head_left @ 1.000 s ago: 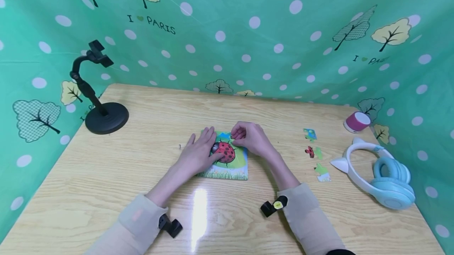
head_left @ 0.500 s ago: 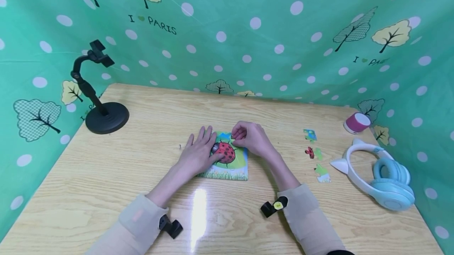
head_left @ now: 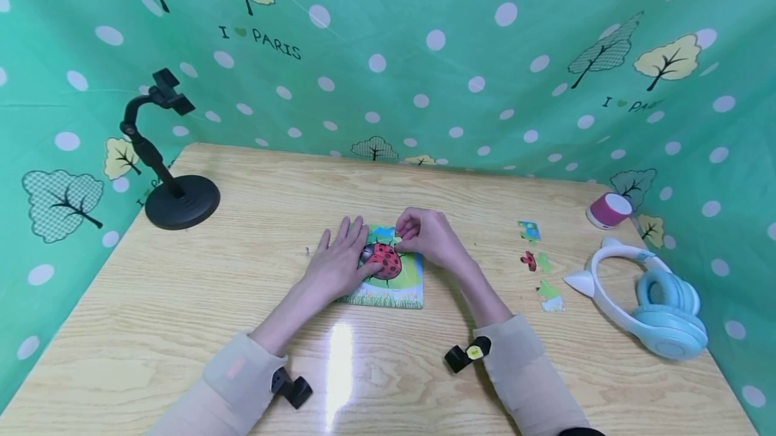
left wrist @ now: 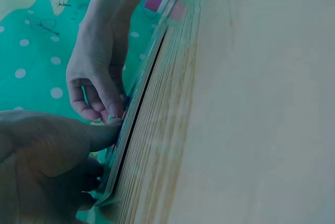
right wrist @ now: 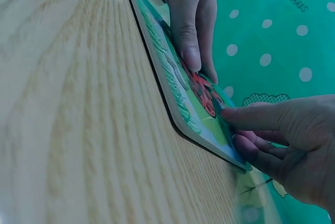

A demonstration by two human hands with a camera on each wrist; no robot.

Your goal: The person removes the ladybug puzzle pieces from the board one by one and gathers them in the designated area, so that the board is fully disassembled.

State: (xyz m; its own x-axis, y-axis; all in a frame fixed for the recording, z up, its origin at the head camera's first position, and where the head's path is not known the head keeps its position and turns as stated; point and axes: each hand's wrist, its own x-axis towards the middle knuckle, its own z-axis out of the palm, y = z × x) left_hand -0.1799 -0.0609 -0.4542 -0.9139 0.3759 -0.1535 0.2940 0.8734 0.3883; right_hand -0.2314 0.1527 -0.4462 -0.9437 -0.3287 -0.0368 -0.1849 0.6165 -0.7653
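Observation:
A jigsaw board (head_left: 391,298) with a red ladybug picture and a grass border lies on the wooden table in front of me. My left hand (head_left: 335,262) rests spread over its left side, fingers straight and thumb across the ladybug (head_left: 386,263). At the board's upper right, my right hand (head_left: 432,237) pinches a small green puzzle piece (head_left: 397,240) between thumb and fingertips, right at the board's surface. In the left wrist view a sliver of this piece (left wrist: 111,118) shows at the fingertips; the rest is hidden. The right wrist view shows the board (right wrist: 175,85) edge-on.
Several loose puzzle pieces (head_left: 550,296) lie to the right of the board. Farther right are blue-and-white cat-ear headphones (head_left: 669,318) and a pink-and-white cylinder (head_left: 609,209). A black phone stand (head_left: 183,201) stands at the back left. Patterned green cloth (head_left: 339,85) hangs behind the table.
My left hand's fingers have shifted slightly left and spread, uncovering a little more of the board's top. The right hand stays in nearly the same place at the upper right.

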